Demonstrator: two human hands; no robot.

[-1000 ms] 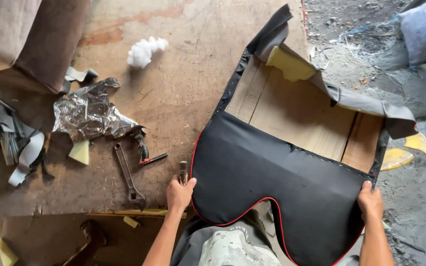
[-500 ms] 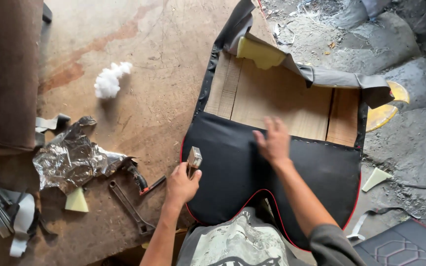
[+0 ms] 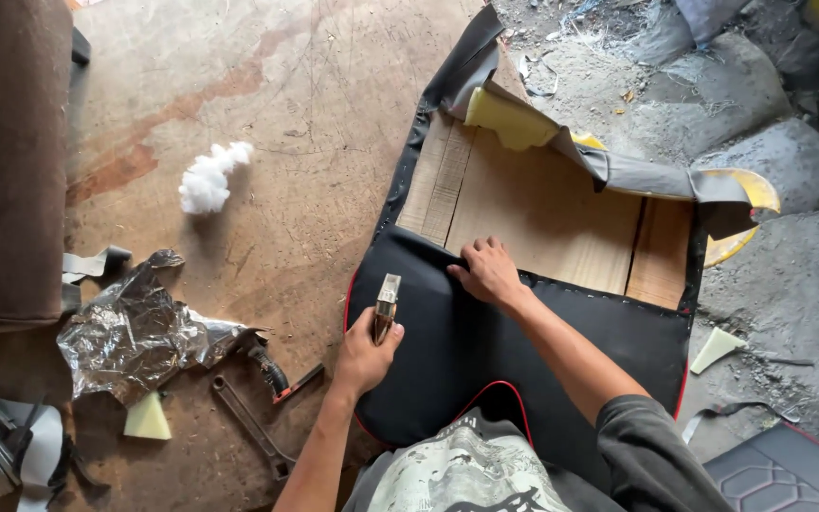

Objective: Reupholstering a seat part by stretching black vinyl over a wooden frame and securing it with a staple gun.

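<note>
A wooden seat board (image 3: 542, 213) lies on the floor, partly covered by black upholstery with red piping (image 3: 485, 346). My right hand (image 3: 487, 270) presses flat on the top edge of the black cover where it meets the bare wood. My left hand (image 3: 364, 356) is closed around a metal staple gun (image 3: 387, 303), held upright over the cover's left side. Yellow foam (image 3: 509, 118) and grey fabric (image 3: 656, 180) are folded back along the board's far edge.
A crumpled silver foil sheet (image 3: 135, 332), a wrench (image 3: 250, 427), a screwdriver (image 3: 272, 372) and a yellow foam wedge (image 3: 147, 417) lie to the left. A white stuffing tuft (image 3: 209, 178) sits farther off. Brown upholstered furniture (image 3: 7, 161) stands at the left edge. Rubble lies at right.
My left hand has picked up the staple gun and raised it over the cover. My right hand left the cover's near right corner and now presses its top edge.
</note>
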